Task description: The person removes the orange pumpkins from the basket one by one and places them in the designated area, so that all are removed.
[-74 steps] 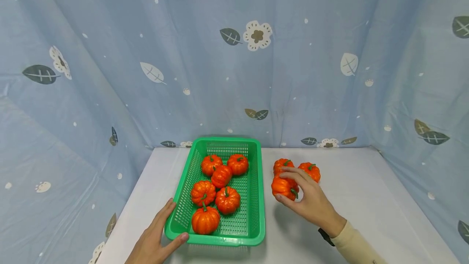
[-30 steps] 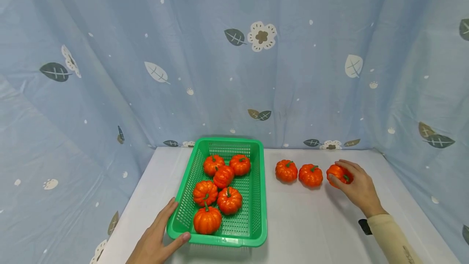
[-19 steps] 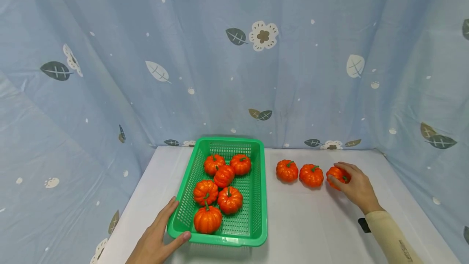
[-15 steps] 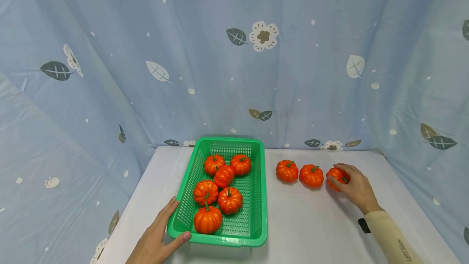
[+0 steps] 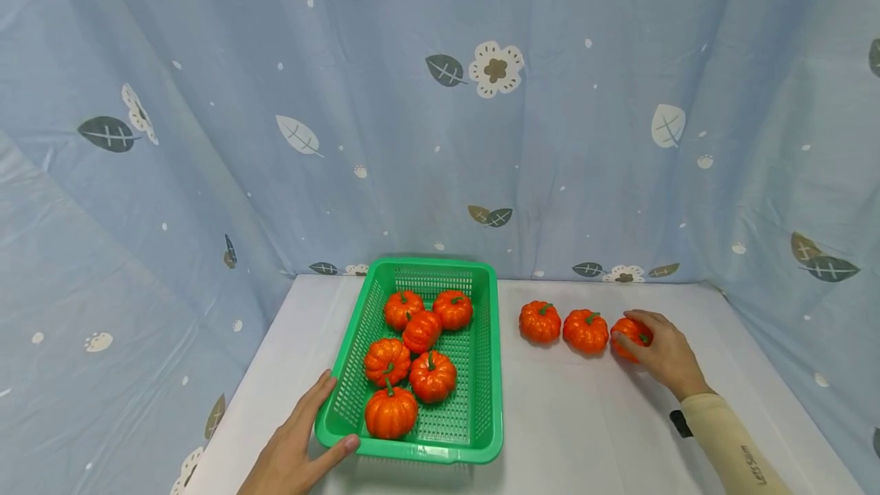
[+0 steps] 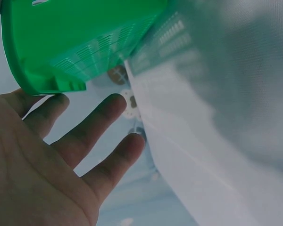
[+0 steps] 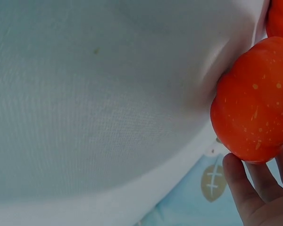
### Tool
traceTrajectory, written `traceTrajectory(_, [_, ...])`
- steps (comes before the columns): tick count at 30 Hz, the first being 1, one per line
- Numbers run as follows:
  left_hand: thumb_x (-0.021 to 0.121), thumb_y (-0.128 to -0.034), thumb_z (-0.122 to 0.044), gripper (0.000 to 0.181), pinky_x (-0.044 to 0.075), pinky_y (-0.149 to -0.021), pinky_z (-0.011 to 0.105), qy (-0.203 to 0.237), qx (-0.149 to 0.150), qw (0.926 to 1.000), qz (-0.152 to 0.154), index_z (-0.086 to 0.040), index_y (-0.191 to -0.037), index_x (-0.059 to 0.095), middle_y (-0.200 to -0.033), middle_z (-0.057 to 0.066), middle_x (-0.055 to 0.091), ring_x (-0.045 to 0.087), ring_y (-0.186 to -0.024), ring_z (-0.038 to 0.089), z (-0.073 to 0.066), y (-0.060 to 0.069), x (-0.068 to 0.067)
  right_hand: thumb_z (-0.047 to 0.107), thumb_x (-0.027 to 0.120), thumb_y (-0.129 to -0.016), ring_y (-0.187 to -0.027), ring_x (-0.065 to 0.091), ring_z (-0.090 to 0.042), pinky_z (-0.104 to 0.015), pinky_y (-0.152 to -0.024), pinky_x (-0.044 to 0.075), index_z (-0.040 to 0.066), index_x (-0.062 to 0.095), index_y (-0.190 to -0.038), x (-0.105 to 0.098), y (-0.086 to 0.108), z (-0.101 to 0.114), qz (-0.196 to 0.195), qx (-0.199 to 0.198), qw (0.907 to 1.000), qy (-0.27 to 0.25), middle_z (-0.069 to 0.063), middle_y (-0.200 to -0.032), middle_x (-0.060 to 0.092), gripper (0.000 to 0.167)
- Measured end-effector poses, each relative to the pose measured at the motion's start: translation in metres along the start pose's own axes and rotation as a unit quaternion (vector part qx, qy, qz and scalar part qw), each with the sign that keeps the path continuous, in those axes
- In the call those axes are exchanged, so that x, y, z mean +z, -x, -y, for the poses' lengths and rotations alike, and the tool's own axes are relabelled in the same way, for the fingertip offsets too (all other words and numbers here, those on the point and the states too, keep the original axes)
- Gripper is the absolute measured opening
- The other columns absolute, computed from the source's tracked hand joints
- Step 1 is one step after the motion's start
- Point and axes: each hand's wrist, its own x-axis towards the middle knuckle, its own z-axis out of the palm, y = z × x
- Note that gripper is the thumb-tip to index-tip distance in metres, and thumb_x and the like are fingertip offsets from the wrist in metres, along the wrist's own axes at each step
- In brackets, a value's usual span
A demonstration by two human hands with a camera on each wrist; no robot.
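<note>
On the right of the white table, my right hand (image 5: 664, 354) curls its thumb and fingers round a small orange pumpkin (image 5: 626, 336) with a green stem. In the right wrist view the held pumpkin (image 7: 254, 103) shows its speckled side, the fingers (image 7: 240, 181) against it. To its left sit two more pumpkins, a middle one (image 5: 585, 331) and a left one (image 5: 539, 321), all in a row. My left hand (image 5: 292, 441) touches the near left corner of a green plastic basket (image 5: 498, 403), its fingers spread and fairly straight; the left wrist view shows some fingers (image 6: 96, 122) clear of the rim.
Inside the basket lie several orange pumpkins, one of them (image 5: 390, 412) near the front wall. A blue curtain (image 5: 385, 136) with leaves and flowers hangs behind and beside the table (image 5: 564, 434).
My right hand has carried its pumpkin from beside the basket to the row's right end, then shifted it slightly left and nearer the middle pumpkin. The left hand stays at the basket.
</note>
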Motion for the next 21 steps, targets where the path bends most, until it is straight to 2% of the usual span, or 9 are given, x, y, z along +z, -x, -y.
traceTrajectory(8, [0.074, -0.0890, -0.055, 0.088, 0.043, -0.103, 0.064, -0.002, 0.006, 0.9999, -0.009, -0.024, -0.160, 0.031, -0.164, 0.003, 0.032, 0.039, -0.143, 0.036, -0.0011, 0.0012, -0.0003, 0.050, 0.067, -0.096, -0.122, 0.047, -0.051, -0.071, -0.098, 0.042, 0.000, 0.058, -0.136, 0.0017, -0.0031, 0.0016, 0.021, 0.014, 0.9997, 0.005, -0.031, -0.139, 0.050, 0.064])
traceTrajectory(21, [0.073, -0.0884, -0.056, 0.089, 0.042, -0.103, 0.066, 0.005, -0.010, 0.9999, 0.002, -0.027, -0.160, 0.031, -0.164, 0.000, 0.030, 0.037, -0.145, 0.034, 0.0000, -0.0007, -0.0003, 0.053, 0.059, -0.100, -0.129, 0.042, -0.054, -0.072, -0.104, 0.036, -0.004, 0.052, -0.141, 0.0051, -0.0077, 0.0014, 0.051, 0.025, 0.9984, -0.002, -0.034, -0.143, 0.047, 0.071])
